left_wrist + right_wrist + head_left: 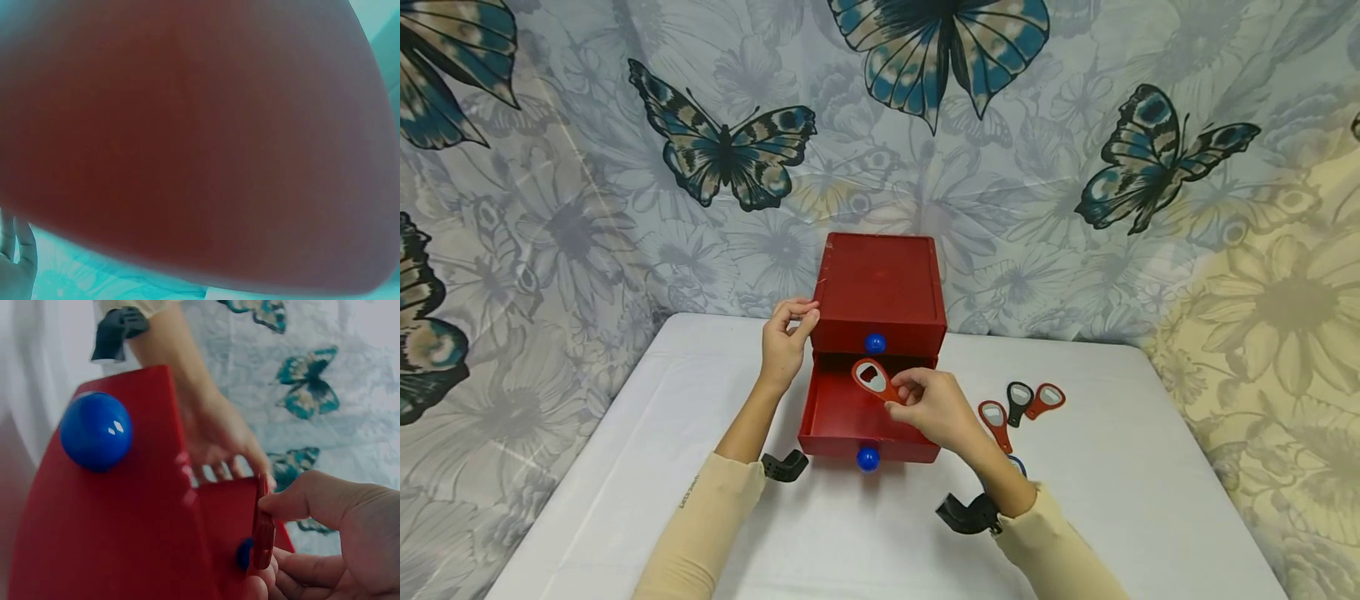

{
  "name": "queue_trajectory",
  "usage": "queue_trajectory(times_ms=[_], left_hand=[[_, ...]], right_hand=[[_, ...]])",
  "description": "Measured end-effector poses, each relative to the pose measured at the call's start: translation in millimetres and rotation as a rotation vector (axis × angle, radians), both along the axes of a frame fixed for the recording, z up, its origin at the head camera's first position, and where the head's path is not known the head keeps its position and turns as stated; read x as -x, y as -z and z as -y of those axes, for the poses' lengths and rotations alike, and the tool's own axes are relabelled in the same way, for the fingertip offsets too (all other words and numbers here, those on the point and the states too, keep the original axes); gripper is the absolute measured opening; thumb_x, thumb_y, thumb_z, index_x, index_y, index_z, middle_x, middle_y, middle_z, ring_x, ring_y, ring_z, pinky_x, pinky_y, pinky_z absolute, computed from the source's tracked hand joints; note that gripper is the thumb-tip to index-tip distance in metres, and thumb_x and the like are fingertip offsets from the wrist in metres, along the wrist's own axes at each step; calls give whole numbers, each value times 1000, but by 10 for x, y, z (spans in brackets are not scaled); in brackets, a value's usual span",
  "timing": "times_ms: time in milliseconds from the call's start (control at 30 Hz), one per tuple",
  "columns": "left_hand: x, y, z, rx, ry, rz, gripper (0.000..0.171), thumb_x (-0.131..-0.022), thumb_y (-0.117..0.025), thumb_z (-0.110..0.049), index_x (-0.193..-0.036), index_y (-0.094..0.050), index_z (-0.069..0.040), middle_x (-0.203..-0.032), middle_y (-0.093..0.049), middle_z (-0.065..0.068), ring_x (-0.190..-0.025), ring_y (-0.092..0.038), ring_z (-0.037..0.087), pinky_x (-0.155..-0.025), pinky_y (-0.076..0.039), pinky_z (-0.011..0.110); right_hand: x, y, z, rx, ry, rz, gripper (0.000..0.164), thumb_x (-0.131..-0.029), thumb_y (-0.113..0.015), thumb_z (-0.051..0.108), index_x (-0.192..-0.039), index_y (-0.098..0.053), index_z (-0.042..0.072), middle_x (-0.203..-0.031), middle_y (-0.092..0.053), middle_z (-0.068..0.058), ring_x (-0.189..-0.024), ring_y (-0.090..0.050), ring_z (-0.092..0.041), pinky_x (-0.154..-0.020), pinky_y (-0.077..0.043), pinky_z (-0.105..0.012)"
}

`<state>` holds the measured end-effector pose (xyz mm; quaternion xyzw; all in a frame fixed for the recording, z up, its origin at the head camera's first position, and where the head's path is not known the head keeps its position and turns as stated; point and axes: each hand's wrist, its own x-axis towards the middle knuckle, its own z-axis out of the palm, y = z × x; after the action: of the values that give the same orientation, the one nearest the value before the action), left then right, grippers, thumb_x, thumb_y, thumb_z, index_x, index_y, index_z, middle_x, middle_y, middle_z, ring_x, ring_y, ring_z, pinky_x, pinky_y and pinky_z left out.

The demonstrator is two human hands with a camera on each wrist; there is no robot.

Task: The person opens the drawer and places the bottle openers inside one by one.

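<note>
A red bottle opener [874, 381] with a metal insert is pinched between the thumb and fingers of my right hand [932, 407]. It hovers above the pulled-out lower drawer [842, 414] of a red drawer box [880, 279]. Seen edge-on in the right wrist view, the opener [264, 540] is near the drawer's blue knob [97, 431]. My left hand [786, 346] touches the left side of the box near its upper drawer, fingers loosely bent. In the left wrist view the blurred red box [200, 150] hides most of the hand [17, 262].
On the white table [1112, 500], to the right of the box, lie a red opener [997, 427], a black opener [1015, 414] and another red opener [1039, 406]. A blue-rimmed item [1018, 465] is partly covered by my right forearm. Butterfly-print cloth [1000, 250] hangs behind.
</note>
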<state>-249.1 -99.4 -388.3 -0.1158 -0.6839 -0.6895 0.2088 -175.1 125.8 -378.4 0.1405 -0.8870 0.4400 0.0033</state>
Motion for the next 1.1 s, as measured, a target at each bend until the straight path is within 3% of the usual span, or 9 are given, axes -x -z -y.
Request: queue_trajectory(times_ms=[567,700,833,1000,1100], left_hand=[[6,-1,-7,-18,-6,-20,20,-92,-60,2,-105,-62,18,-110,-58,9,-89,-55,-3,-74,-50,10],[4,2,-5,-9,-1,-18,21,-93,-60,2,-106,-62,18,-112,-58,16,-90,-55,-3,-75,-50,11],[3,10,-3,-2,-2,-19,21,-93,-60,1,-106,-62,18,-115,-56,24,-87,-55,-4,-74,-49,10],[0,15,0,5,-6,-18,22,-93,-60,1,-106,-62,17,-116,-56,26,-86,-55,-4,-73,-49,11],[-2,16,-2,4,-6,-18,21,-93,-61,0,-106,-62,17,-116,-56,25,-86,-55,-4,-73,-49,11]], right_hand=[[133,159,448,-223,-44,15,20,-75,-80,14,-86,-69,1,-66,-55,0,-64,-48,-12,-56,-37,-20],[163,207,494,-249,-48,11,22,-76,-80,14,-86,-69,-1,-62,-53,0,-62,-48,-12,-55,-37,-20],[181,242,542,-276,-52,10,20,-76,-80,13,-72,-63,3,-56,-46,2,-57,-43,-12,-51,-31,-20],[193,258,625,-311,-46,38,42,-77,-81,14,-56,-44,12,-50,-36,3,-50,-37,-11,-46,-27,-20],[213,268,676,-353,-40,46,40,-76,-82,14,-56,-47,11,-49,-40,2,-48,-41,-11,-45,-33,-20]])
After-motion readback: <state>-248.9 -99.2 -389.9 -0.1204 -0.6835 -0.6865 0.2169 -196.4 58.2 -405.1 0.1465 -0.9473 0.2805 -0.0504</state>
